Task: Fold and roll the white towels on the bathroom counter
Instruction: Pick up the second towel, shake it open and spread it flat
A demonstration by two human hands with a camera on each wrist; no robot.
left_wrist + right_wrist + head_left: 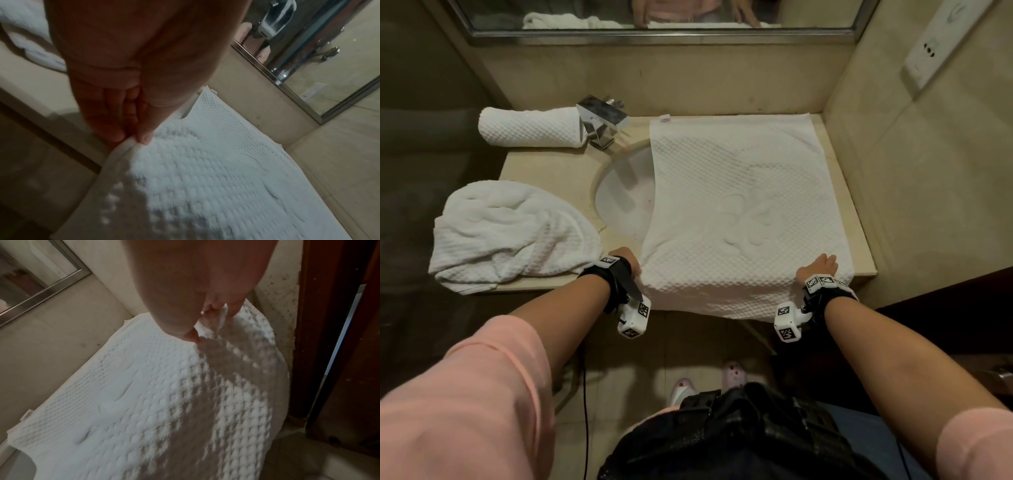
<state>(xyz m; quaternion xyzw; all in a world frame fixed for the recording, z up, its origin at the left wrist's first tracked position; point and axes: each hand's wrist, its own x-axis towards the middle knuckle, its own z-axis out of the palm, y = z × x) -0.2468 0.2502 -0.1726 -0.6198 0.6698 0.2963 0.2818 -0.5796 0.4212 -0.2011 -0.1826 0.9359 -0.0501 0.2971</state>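
We see the left hand (131,91) pinching the near edge of the white waffle-textured towel (205,178) spread on the beige counter (37,87); a mirror (329,56) stands behind.

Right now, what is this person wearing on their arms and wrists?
Pink sleeves pushed up past the elbows. Each wrist carries a black strap holding a white boxy camera, with black-and-white square markers on its faces. The hands are bare.

The spread towel (739,212) lies on the counter (544,171) before me, covering the right part of the sink (619,192). Left of the sink sits a crumpled towel (510,229); behind that, a rolled towel (527,127) beside the tap (602,120).
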